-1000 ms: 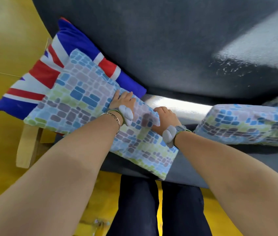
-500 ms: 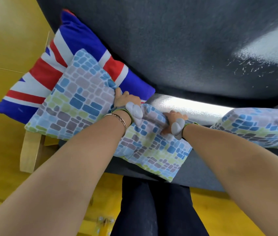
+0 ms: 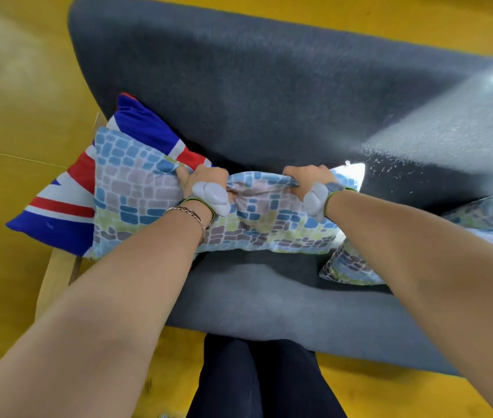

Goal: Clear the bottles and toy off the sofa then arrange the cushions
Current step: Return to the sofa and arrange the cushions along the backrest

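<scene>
— Where is the patchy cushion (image 3: 209,212) right now?

— It sits on the grey sofa (image 3: 269,95), toward the seat's left end; its top edge is up by the backrest and it leans over the flag cushion (image 3: 67,188), which pokes out past the sofa's left edge.

— What are the hands doing?

— Both hands squeeze the top edge of the patchy cushion; the left hand (image 3: 206,184) has its fingers curled tight on a bunch of cloth near the middle; the right hand (image 3: 310,181) has its fingers closed on the cloth further right, so the fabric is scrunched between them.

— Is there something on the wrists?

— Yes; each wrist has a grey band, and the left one has a thin bracelet (image 3: 187,214) too.

— Any other cushion?

— A second patchy cushion (image 3: 356,267) lies by the seat's right end, partly hidden behind the right arm; dark trouser legs (image 3: 263,378) stand at the seat's front edge on the yellow floor (image 3: 12,116).
</scene>
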Demonstrator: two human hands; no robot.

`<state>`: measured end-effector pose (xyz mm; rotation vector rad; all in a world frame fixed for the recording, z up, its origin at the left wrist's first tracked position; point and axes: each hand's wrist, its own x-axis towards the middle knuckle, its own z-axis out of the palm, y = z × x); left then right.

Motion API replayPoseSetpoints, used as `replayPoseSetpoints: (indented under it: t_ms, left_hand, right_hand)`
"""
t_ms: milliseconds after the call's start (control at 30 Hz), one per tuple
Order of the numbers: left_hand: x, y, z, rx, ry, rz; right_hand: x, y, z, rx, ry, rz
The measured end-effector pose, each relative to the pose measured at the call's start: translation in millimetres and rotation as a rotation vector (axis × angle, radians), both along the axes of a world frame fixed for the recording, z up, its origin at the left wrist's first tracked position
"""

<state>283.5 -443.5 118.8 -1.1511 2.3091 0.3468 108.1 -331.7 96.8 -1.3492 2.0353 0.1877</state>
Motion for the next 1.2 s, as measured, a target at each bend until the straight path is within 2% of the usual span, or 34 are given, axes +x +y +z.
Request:
replayPoseSetpoints:
  t_ms: [167,367,500,633,700,800,867,1033,1200]
  left_hand:
    - [-44.1,26.8,-0.7,0.013,0.07,-0.013]
    - [-63.3,29.9,-20.2,0.038,0.099,-0.033]
    - [-48.8,13.2,-29.1,0.145,0.071,-0.129]
    - [-23.4,-9.3,-23.2,0.219,0.303,-0.098]
    - [-3.8,-27.8,-18.1,0.177,0.367,-0.092]
    - [20.0,-53.0,-14.3,-0.004,0.432,-0.017]
    - [42.4,-71.4,-13.8,-0.109,0.471,0.034]
    - [84.6,-97.1,-16.2,-0.19,0.506,0.158]
    - [126.7,-119.1,-33.0,-0.209,0.351,0.311]
  right_hand:
    - [-37.0,23.3,14.6,0.114,0.136,0.024]
    - [-42.2,33.2,-4.5,0.119,0.23,-0.059]
    - [-15.2,18.3,-27.1,0.05,0.116,-0.026]
    - [18.0,-10.7,-44.6,-0.069,0.069,-0.034]
    - [37.2,-33.3,-44.5,-0.136,0.003,-0.071]
    - [61.9,-63.4,-39.3,-0.185,-0.094,-0.065]
    - [86.1,-83.0,-34.5,-0.192,-0.1,-0.08]
    - [116.3,-104.6,-29.8,-0.188,-0.032,-0.151]
    - [133.3,-127.2,-24.7,-0.162,0.005,-0.114]
